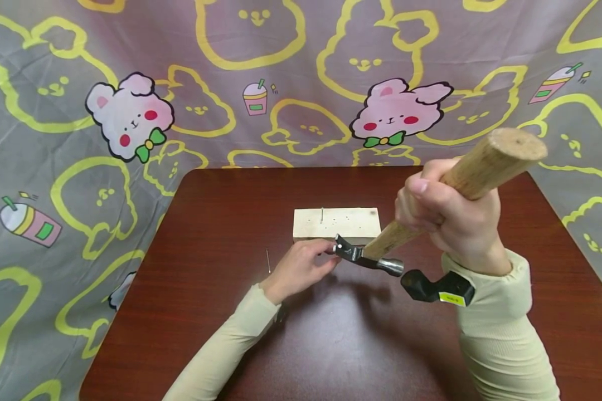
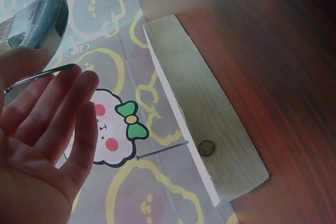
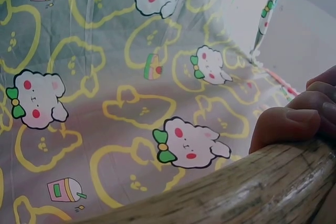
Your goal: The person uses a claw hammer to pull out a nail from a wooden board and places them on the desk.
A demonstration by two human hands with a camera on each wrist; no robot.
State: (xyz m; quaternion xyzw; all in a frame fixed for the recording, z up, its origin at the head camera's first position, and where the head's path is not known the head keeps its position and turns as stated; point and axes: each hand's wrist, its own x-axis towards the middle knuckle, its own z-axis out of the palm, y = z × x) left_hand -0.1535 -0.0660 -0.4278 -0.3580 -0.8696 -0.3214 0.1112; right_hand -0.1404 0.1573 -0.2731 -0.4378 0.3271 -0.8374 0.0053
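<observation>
My right hand [image 1: 448, 214] grips the wooden handle of a claw hammer [image 1: 486, 164], its butt end raised toward the camera and its dark metal head low, claw pointing left. In the left wrist view, my left hand [image 2: 47, 129] pinches a nail [image 2: 42, 77] between thumb and fingers, with the hammer head behind it. The head view shows the claw close to the left fingertips; touching or apart, I cannot tell. Just beyond the left hand lies a pale wooden block [image 1: 351, 223] with several small holes. One nail [image 1: 322, 215] stands upright in its top, left of the middle.
Another nail [image 1: 268, 260] lies on the dark red-brown table [image 1: 221, 223], left of the left hand. A patterned cloth [image 1: 301, 83] hangs behind the table and along its sides. A black wrist camera [image 1: 436, 288] is strapped on the right sleeve.
</observation>
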